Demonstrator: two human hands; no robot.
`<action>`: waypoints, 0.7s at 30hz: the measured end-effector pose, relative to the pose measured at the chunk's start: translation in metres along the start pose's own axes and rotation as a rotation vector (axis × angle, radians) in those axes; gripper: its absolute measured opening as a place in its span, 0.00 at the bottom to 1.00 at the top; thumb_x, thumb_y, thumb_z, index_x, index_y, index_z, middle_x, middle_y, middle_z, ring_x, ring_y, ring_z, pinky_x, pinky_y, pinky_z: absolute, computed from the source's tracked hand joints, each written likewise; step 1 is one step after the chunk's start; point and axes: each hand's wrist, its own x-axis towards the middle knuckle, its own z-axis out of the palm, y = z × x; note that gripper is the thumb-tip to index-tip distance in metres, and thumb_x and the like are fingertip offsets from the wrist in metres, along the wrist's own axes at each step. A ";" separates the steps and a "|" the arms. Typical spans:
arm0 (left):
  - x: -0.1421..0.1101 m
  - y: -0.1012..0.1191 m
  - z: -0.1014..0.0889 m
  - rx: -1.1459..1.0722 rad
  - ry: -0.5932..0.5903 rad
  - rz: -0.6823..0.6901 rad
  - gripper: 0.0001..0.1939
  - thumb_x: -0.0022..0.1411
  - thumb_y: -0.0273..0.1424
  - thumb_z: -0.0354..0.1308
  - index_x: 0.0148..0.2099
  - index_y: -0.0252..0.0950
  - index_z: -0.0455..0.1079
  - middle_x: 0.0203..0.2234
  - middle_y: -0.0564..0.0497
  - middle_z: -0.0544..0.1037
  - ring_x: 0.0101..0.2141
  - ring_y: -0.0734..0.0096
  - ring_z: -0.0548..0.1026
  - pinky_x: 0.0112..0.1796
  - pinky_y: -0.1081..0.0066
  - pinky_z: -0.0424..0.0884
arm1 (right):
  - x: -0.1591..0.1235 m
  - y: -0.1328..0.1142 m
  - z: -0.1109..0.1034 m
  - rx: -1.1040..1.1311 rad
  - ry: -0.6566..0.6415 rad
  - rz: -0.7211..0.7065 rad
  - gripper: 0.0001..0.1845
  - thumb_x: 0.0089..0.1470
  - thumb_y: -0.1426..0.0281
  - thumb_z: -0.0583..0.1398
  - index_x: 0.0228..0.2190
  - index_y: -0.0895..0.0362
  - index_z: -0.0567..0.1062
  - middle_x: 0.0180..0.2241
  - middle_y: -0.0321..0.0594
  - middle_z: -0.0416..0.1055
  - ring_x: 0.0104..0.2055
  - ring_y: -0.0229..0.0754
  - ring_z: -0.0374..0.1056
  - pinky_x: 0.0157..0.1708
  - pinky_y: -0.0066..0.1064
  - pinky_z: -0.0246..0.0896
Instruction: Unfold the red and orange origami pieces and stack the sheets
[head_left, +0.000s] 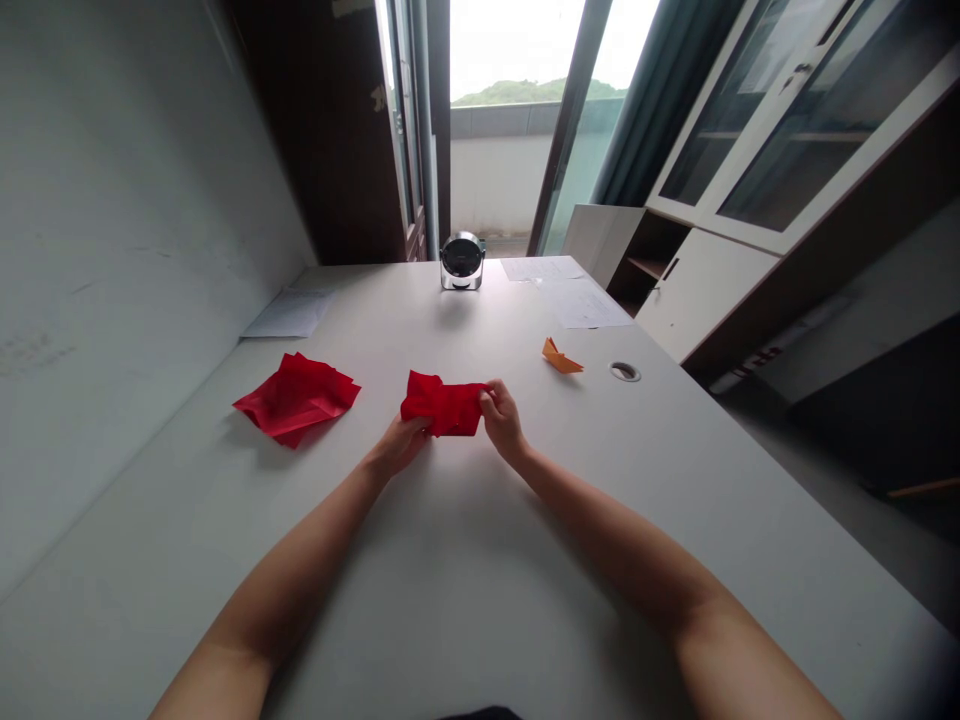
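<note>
A folded piece of red paper (441,403) lies at the middle of the white table (465,580). My left hand (401,443) pinches its near left edge with closed fingers. My right hand (501,420) grips its right end, fingers curled over the paper. Both forearms reach in from the bottom of the view.
A loose stack of red paper sheets (297,397) lies to the left. A small orange folded paper figure (560,357) sits to the right, near a round cable hole (625,372). A small fan (461,262) and white sheets (577,300) are at the far end. A wall runs along the left.
</note>
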 end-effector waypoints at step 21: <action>0.013 -0.004 -0.021 0.015 0.329 0.209 0.20 0.49 0.37 0.74 0.41 0.35 0.72 0.35 0.51 0.78 0.34 0.74 0.76 0.42 0.68 0.74 | 0.007 0.002 -0.002 0.134 -0.037 0.089 0.17 0.56 0.54 0.60 0.35 0.54 0.64 0.27 0.33 0.71 0.26 0.38 0.69 0.24 0.29 0.68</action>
